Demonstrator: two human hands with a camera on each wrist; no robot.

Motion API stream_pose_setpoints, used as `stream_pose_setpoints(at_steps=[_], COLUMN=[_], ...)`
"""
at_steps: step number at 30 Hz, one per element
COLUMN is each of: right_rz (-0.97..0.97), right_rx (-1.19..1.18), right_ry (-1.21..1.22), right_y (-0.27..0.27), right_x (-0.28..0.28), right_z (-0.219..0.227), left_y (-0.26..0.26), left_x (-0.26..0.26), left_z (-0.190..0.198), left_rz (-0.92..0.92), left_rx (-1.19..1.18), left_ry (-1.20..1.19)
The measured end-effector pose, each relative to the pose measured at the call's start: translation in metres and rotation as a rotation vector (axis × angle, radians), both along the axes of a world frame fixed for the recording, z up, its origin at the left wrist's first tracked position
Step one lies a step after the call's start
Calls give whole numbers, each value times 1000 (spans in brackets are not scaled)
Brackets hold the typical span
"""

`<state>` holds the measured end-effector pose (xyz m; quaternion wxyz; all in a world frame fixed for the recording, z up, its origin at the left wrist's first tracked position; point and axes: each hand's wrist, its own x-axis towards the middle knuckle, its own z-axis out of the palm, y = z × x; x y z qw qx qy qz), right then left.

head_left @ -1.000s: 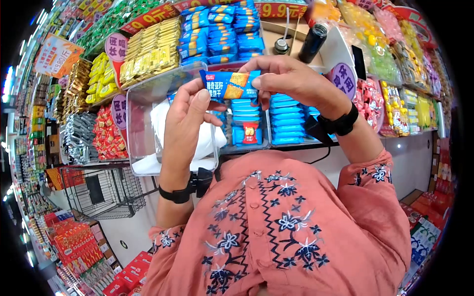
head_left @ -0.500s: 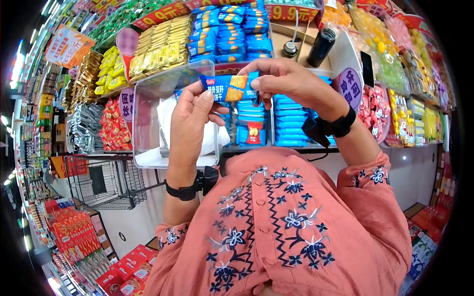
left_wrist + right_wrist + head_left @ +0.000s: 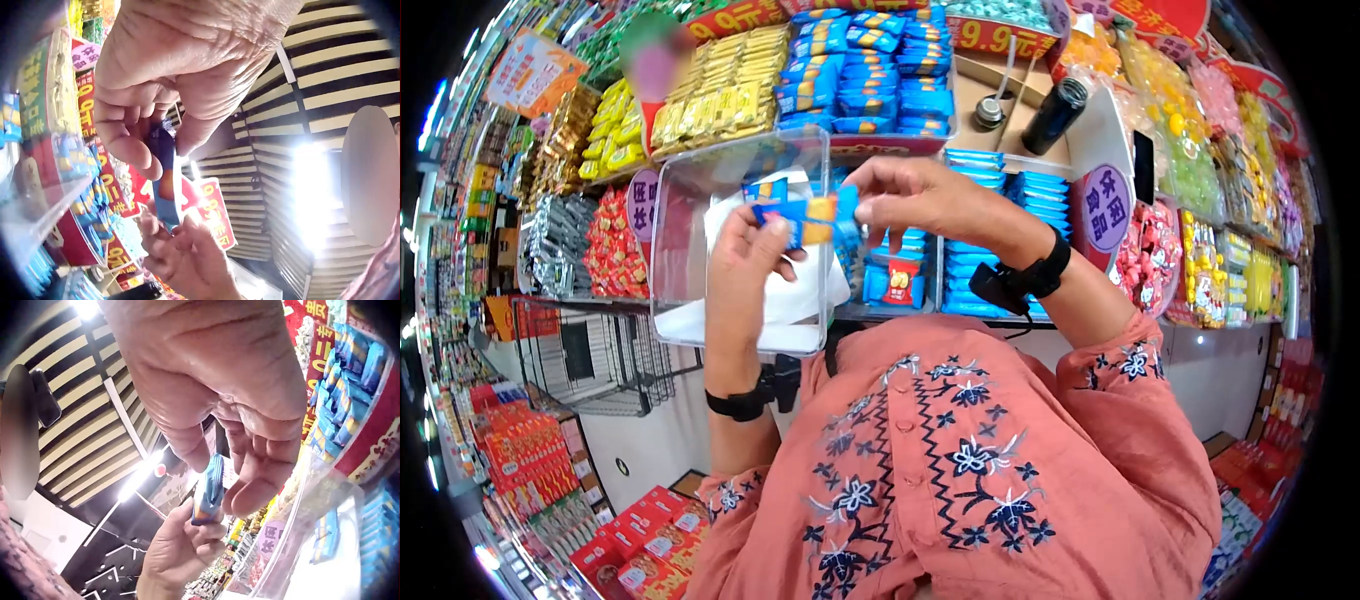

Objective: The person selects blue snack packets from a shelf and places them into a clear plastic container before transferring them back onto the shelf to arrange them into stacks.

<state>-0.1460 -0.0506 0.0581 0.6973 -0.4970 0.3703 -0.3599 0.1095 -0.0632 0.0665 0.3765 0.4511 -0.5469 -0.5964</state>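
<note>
Between the two hands is a blue biscuit packet (image 3: 815, 222) with orange biscuits printed on it. My left hand (image 3: 738, 275) pinches its left end between thumb and fingers. The right hand (image 3: 925, 200) pinches the opposite end; in the right wrist view the packet's crimped blue end (image 3: 215, 472) shows at that thumb. Both hands are above the clear plastic bin (image 3: 658, 220), which contains white sheets (image 3: 785, 315) and another small blue packet (image 3: 766, 190). Just right of the held packet lie stacked blue packets and a red-labelled packet (image 3: 894, 282).
Behind the bin stand rows of yellow packets (image 3: 720, 90) and blue packets (image 3: 865, 75). A black bottle (image 3: 1055, 115) leans in a cardboard box at the right. A wire shopping cart (image 3: 595, 365) stands at the lower left, with red boxes (image 3: 645, 545) below it.
Both hands have moved left and down with the packet, which is now over the clear bin. Its right end has tilted upward. The small blue packet in the bin shows more.
</note>
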Motion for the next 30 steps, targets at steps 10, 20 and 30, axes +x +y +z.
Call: stream_pose_setpoints(at_steps=[10, 20, 30], right_rz=[-260, -485, -377], right_rx=[-66, -581, -824], right_ry=[260, 1063, 1303], right_y=[-47, -107, -121], right_x=[-49, -130, -118], right_z=[-25, -111, -128], left_y=[-93, -144, -118], left_x=[98, 88, 80], left_z=[-12, -98, -41], left_rz=[95, -226, -79], left_rx=[-78, 129, -192], left_ry=[-473, -705, -657])
